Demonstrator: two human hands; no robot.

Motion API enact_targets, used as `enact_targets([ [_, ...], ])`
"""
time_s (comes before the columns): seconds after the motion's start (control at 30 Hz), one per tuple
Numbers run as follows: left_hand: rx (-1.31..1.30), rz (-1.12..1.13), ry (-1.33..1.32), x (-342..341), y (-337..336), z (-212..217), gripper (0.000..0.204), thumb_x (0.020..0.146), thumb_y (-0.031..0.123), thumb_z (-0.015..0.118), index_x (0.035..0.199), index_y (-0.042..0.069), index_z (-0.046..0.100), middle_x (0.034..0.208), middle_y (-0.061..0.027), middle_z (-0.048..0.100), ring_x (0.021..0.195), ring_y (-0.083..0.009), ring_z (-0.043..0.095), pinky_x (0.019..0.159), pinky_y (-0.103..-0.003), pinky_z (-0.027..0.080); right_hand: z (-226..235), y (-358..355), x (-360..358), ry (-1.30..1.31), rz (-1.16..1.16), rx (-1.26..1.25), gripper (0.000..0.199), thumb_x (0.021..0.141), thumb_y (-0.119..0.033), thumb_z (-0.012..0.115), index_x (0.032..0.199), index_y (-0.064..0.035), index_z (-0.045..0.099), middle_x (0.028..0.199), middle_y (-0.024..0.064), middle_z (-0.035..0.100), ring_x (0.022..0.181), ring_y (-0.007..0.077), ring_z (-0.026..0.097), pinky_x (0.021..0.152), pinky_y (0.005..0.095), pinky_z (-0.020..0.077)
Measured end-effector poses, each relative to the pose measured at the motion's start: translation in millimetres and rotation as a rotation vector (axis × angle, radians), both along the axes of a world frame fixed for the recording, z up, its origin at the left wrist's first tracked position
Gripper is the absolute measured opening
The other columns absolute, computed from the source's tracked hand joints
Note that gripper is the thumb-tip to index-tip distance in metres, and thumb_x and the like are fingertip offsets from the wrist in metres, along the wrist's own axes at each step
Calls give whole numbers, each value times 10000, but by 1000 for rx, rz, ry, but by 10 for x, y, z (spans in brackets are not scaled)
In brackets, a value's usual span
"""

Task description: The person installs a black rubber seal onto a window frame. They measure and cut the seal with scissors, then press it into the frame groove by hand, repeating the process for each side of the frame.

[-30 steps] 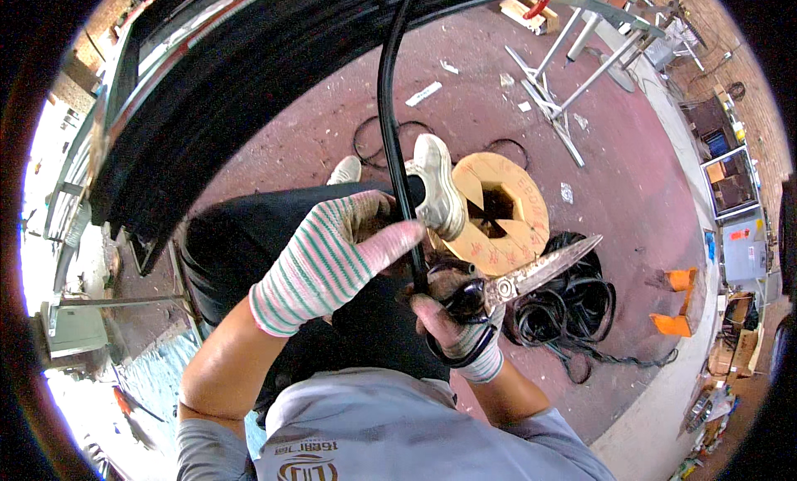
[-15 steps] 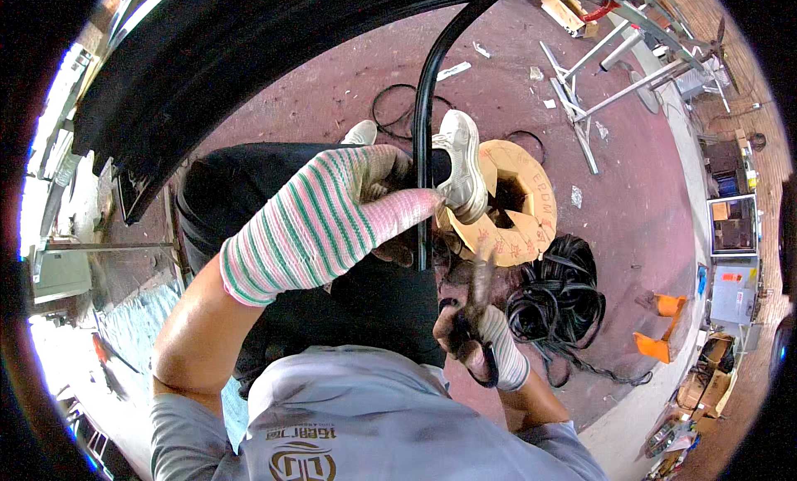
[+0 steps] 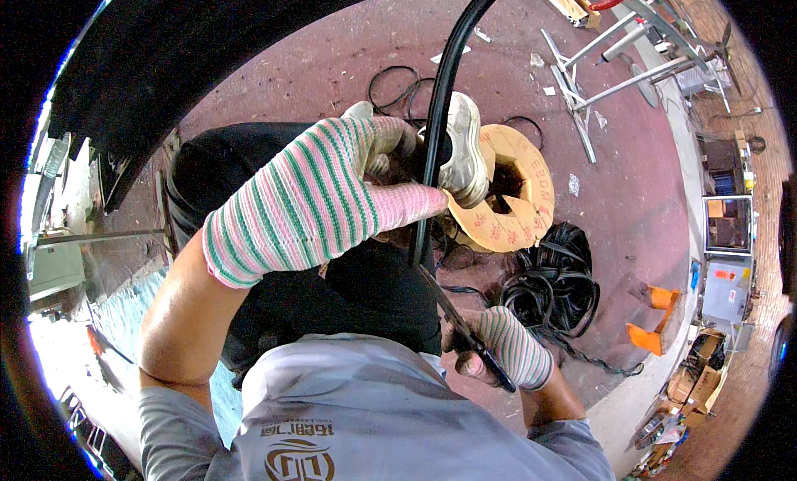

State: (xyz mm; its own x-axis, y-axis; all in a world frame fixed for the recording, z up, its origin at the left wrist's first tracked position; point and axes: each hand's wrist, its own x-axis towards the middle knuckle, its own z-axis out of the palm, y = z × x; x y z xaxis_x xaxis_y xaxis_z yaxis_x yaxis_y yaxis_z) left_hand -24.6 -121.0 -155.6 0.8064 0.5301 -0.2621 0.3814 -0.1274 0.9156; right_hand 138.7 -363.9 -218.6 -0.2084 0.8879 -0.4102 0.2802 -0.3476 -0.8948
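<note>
My left hand (image 3: 303,199), in a pink, white and green striped glove, pinches a black rubber strip (image 3: 442,91) near its lower end. The strip curves down from the top of the view. In my right hand (image 3: 506,344), gloved in similar stripes, is a pair of dark scissors (image 3: 465,325), seen nearly edge-on. Their tips point up and left and meet or overlap the strip's lower end, just below my left thumb. Whether the blades are apart cannot be made out.
A large bundle of black strips (image 3: 158,74) arches across the upper left. On the reddish floor lie a cardboard ring (image 3: 531,195), a coil of black strip (image 3: 552,282) and an orange object (image 3: 652,323). A metal stand (image 3: 614,74) is at the upper right.
My right hand has brought the scissors up to the strip's end and turned them edge-on. The strip now leans more to the right at its top; my left hand keeps its pinch.
</note>
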Motion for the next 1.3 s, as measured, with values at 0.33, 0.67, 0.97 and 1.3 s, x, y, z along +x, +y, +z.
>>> enact_targets([
  [0.33,-115,-16,-4,2,16,47,322,863,282,746,1072,46,675,731,4,657,495,-68,581,416,-210,456,31,43,-18,-72,-30,15,459,836,-493,723,917,-55,610,701,126,588,667,332,597,617,372,447],
  [0.67,-173,-63,-9,35,30,43,303,860,295,753,1016,48,671,724,2,644,489,-68,574,411,-210,443,39,64,10,-111,14,-3,314,771,-289,735,945,-56,615,693,150,584,656,381,591,601,395,451],
  [0.97,-250,-82,-72,33,35,2,292,857,290,755,1014,58,673,699,7,630,475,-78,580,418,-216,450,30,60,23,-132,36,19,320,732,-236,724,983,-68,618,712,157,609,686,392,614,600,397,459],
  [1.3,-238,-76,-59,39,27,37,291,857,284,757,1025,60,677,706,3,642,483,-76,580,424,-220,456,32,42,16,-97,13,3,281,723,-208,720,939,-64,613,709,149,598,657,380,592,596,400,449],
])
